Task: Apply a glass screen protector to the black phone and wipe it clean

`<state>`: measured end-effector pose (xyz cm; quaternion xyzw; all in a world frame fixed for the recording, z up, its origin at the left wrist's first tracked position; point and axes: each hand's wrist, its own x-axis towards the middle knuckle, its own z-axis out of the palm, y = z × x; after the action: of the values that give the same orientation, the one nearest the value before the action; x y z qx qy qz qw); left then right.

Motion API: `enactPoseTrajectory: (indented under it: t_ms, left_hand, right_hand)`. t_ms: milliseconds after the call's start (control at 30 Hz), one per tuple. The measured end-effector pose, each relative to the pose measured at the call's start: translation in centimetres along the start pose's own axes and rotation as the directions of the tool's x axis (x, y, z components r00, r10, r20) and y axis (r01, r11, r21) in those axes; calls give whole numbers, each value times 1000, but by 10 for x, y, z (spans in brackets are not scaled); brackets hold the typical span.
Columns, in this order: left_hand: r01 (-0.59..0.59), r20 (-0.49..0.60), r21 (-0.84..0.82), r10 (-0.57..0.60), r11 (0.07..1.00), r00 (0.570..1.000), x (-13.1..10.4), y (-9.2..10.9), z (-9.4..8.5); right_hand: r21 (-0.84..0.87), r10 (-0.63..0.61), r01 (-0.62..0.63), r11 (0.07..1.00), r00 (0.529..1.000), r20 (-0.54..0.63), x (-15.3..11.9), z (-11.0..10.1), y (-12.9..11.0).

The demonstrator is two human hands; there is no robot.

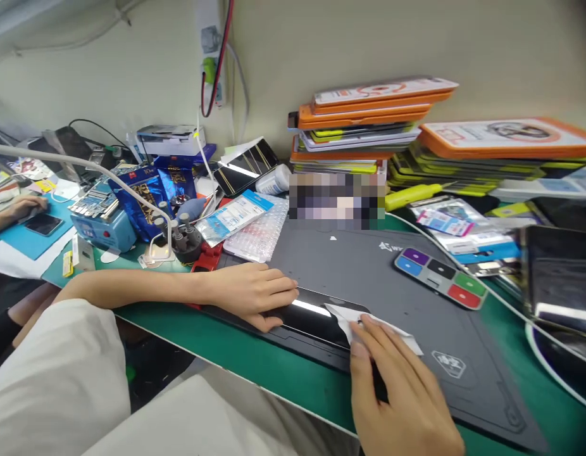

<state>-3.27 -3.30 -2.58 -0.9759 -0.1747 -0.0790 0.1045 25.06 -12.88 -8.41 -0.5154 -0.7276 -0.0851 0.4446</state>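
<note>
A black glossy phone-like panel (316, 316) lies flat on the dark grey work mat (369, 266). My left hand (255, 292) rests palm down over the panel's left end, its fingers stretched out. Over the right end, my right hand (397, 380) presses a white wipe (343, 316) against the glossy surface, and the hand hides part of the wipe and of the panel's end. Right of the panel on the mat sits a grey plate with coloured squares (440, 277).
Stacked orange boxes (369, 114) stand at the back, with a yellow screwdriver (413, 197) before them. Bubble wrap (257, 237) and a tool holder (186, 244) are beyond my left arm. Another person's hand (30, 206) is at far left. A white cable (502, 304) crosses the right side.
</note>
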Motion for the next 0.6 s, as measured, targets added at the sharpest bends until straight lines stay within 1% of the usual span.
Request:
enactPoseTrajectory:
  t_ms: [100,167,200,267,333,400,433,500,567,600]
  left_hand:
    - [2,-8,30,-2,1000,1000,3,-1,4]
    - [0,-29,72,2,997,1000,4,-2,-2]
    - [3,-48,99,1,995,999,4,-1,-9]
    - [40,-112,158,-22,987,993,-3,5,-30]
    - [143,-213,211,-98,967,972,-17,21,-54]
    - [284,-319,239,-201,929,926,-39,47,-74]
    - [361,-365,242,-260,901,894,-53,63,-82]
    - [472,-438,246,-338,846,833,-83,93,-92]
    - [605,-443,246,-467,757,765,-114,115,-100]
    - [662,-414,244,-541,709,732,-129,121,-103]
  right_hand:
    - [34,7,-5,999,999,-37,-1,0,3]
    - [51,7,-5,999,1000,-28,-2,0,5]
    - [56,10,-9,998,1000,-20,-2,0,6]
    - [70,23,-23,997,1000,-7,-4,0,9]
    - [92,43,-44,995,999,7,-6,1,11]
    - [110,54,-56,992,998,19,-7,2,11]
    - [114,56,-58,992,998,22,-8,2,11]
    - [110,64,-66,992,998,24,-8,2,9]
    - [105,86,-89,990,996,32,-6,1,6]
    - [103,97,-100,990,995,34,-5,0,4]
